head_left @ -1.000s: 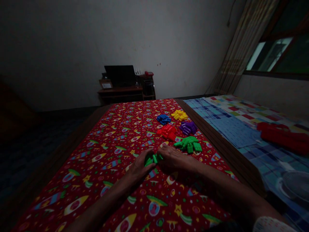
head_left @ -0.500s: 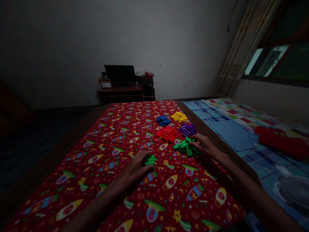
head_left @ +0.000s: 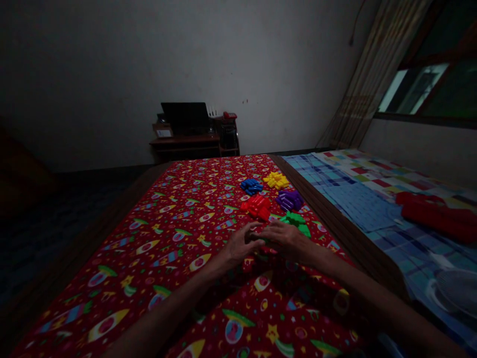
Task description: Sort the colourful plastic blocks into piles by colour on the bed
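Note:
My left hand [head_left: 241, 244] is raised slightly over the red cloth, thumb and fingers curved round towards the right. Only a sliver of green shows at its fingertips; the green toy blocks there are mostly hidden. Meeting it is my right hand [head_left: 286, 239], back upward and fingers bent together, so what it grips is covered. Just behind the right hand lies a pile of green toy blocks [head_left: 298, 223]. Beyond are piles of red blocks [head_left: 257, 207], purple blocks [head_left: 289, 200], blue blocks [head_left: 251, 186] and yellow blocks [head_left: 276, 180].
A rocket-patterned red cloth [head_left: 149, 258] covers the table. To the right is a bed with a blue checked sheet [head_left: 367, 209], a red cloth item [head_left: 439, 216] and a pale round fan-like object [head_left: 456, 291]. A desk with a monitor [head_left: 186, 118] stands at the far wall.
My left hand has moved right and forward, and the green blocks it held have left their earlier spot. My right hand has come left from the green pile to meet it.

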`<action>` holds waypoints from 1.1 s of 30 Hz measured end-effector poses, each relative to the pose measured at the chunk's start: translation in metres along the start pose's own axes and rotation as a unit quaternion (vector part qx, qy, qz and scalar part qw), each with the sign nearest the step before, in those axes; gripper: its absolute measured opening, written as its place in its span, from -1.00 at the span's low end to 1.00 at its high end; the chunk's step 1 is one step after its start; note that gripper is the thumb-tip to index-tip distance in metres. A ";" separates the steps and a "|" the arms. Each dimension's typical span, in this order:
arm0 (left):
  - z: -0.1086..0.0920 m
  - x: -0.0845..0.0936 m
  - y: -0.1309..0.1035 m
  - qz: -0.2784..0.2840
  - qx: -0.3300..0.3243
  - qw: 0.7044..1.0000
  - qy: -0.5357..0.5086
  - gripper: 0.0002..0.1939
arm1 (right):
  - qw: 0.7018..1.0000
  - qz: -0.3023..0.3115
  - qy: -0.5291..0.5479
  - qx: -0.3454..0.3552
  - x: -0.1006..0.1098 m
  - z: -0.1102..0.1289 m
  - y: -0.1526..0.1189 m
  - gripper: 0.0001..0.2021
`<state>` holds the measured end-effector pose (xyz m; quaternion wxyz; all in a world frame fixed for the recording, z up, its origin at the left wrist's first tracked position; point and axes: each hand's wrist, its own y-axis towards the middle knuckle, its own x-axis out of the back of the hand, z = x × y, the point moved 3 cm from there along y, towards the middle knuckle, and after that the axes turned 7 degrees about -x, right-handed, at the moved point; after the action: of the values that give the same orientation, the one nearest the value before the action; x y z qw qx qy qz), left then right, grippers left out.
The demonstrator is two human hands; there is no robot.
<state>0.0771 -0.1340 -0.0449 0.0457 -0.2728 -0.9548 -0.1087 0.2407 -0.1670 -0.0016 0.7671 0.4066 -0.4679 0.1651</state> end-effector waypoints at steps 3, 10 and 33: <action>0.003 0.005 -0.008 -0.012 0.014 1.000 0.017 -0.42 | 0.998 -0.002 -0.041 -0.045 0.006 -0.018 0.004 -0.81; 0.004 0.032 -0.034 -0.056 -0.011 0.981 0.187 -0.67 | 0.969 0.105 -0.157 -0.162 0.030 -0.087 0.022 -0.84; 0.006 0.159 -0.042 -0.248 0.024 0.918 0.308 -0.56 | 0.768 -0.410 0.201 -0.450 0.077 -0.177 0.009 -0.55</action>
<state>-0.0796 -0.0858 -0.0356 0.3158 0.0213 -0.9329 -0.1721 0.3768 -0.0334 0.0273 0.9334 0.1260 -0.1125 -0.3165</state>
